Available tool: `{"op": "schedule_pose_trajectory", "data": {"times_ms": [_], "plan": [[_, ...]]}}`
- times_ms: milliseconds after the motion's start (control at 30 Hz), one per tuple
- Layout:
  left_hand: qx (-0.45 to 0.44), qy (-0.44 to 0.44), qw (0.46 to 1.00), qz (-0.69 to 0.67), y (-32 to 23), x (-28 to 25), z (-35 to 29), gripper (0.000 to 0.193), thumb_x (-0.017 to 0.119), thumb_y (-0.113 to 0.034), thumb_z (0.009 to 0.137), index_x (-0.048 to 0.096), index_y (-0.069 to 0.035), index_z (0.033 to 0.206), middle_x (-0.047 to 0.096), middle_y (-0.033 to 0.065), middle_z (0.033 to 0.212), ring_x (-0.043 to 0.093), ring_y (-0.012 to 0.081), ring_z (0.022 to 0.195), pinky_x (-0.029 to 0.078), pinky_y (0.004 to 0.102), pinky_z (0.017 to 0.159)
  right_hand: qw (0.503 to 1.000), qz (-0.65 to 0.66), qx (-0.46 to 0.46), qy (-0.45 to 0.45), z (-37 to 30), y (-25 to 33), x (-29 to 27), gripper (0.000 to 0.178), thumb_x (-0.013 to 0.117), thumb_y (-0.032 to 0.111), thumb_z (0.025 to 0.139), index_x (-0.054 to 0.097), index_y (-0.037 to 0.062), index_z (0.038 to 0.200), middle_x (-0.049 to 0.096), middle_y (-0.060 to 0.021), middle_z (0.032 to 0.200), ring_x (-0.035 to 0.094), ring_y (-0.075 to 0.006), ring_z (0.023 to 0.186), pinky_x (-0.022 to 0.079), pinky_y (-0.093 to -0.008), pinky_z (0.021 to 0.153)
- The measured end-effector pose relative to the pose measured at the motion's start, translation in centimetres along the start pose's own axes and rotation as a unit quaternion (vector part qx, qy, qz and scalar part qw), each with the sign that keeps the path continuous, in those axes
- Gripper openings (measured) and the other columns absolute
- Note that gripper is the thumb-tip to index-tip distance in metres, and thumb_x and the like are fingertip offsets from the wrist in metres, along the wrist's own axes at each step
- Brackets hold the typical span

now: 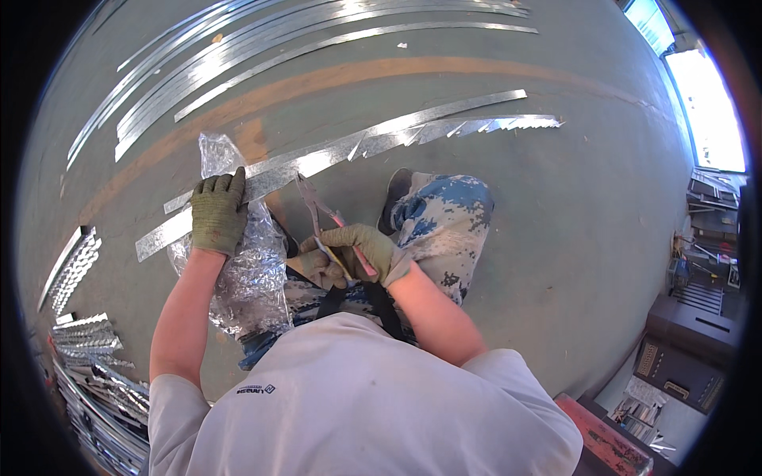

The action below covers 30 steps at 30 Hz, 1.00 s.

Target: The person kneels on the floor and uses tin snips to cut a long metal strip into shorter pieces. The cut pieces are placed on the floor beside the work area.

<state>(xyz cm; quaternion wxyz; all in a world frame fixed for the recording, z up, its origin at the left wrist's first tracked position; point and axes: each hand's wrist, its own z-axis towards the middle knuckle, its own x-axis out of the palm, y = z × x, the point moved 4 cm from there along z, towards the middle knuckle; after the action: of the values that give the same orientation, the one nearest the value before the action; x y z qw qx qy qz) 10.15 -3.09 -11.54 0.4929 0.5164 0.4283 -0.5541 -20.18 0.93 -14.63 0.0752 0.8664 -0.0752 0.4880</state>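
Observation:
My left hand [218, 213], in an olive work glove, is closed over a long shiny metal strip [317, 161] lying slanted across in front of me. Several slanted notches run along its near edge toward the right. A second, straight metal strip [452, 106] lies just beyond, partly overlapped by it. My gloved right hand [357, 247] is closed around a pair of tin snips [309, 195] with a red handle; the handles stand apart. The snips' tips are at the strip's near edge, right of my left hand. Whether the blades bite the metal cannot be made out.
Crinkled clear plastic film [252, 274] covers my left leg and reaches under the strips. Several long metal strips [262, 51] lie on the floor beyond an orange line [333, 75]. Notched pieces [83, 341] are stacked at the left. A dark cabinet [679, 373] and red metal part [599, 436] stand right.

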Motion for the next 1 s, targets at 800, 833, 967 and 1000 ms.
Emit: {"op": "schedule_pose_trajectory", "data": {"times_ms": [800, 833, 967, 1000], "plan": [[-0.106, -0.015, 0.994, -0.031, 2.3, -3.9, -2.7, 0.067, 0.082, -0.037, 0.098, 0.066, -0.015, 0.159, 0.073, 0.0123, 0.149, 0.066, 0.0361, 0.142, 0.048, 0.0556, 0.124, 0.989, -0.134, -0.033, -0.059, -3.3, 2.6, 0.1, 0.056, 0.065, 0.038, 0.115, 0.066, -0.0033, 0.153, 0.077, -0.0052, 0.1, 0.07, -0.0158, 0.069, 0.051, -0.0364, 0.058], [-0.103, -0.021, 0.994, -0.029, 2.5, -3.7, -2.7, 0.062, 0.08, -0.036, 0.1, 0.067, -0.015, 0.157, 0.074, 0.012, 0.147, 0.068, 0.0361, 0.14, 0.05, 0.0549, 0.122, 0.988, -0.135, -0.034, -0.06, -3.3, 2.8, 0.0, 0.055, 0.065, 0.037, 0.116, 0.066, -0.0037, 0.153, 0.077, -0.0055, 0.099, 0.07, -0.0161, 0.068, 0.052, -0.0365, 0.057], [-0.094, -0.026, 0.995, -0.007, 3.0, -3.0, -1.9, 0.05, 0.071, -0.031, 0.107, 0.069, -0.015, 0.154, 0.077, 0.0107, 0.141, 0.071, 0.036, 0.133, 0.053, 0.0544, 0.115, 0.99, -0.122, -0.055, -0.034, -3.0, 3.1, 0.0, 0.057, 0.065, 0.035, 0.116, 0.061, -0.0076, 0.155, 0.077, -0.0078, 0.099, 0.072, -0.0193, 0.068, 0.053, -0.0385, 0.055], [-0.095, -0.016, 0.995, -0.001, 3.2, -3.0, -1.8, 0.049, 0.07, -0.031, 0.108, 0.07, -0.015, 0.154, 0.077, 0.0104, 0.14, 0.071, 0.0359, 0.131, 0.053, 0.0548, 0.114, 0.991, -0.117, -0.058, -0.027, -2.8, 3.0, 0.1, 0.058, 0.065, 0.035, 0.116, 0.061, -0.0083, 0.155, 0.077, -0.0081, 0.099, 0.072, -0.0199, 0.068, 0.054, -0.0391, 0.054]]}}
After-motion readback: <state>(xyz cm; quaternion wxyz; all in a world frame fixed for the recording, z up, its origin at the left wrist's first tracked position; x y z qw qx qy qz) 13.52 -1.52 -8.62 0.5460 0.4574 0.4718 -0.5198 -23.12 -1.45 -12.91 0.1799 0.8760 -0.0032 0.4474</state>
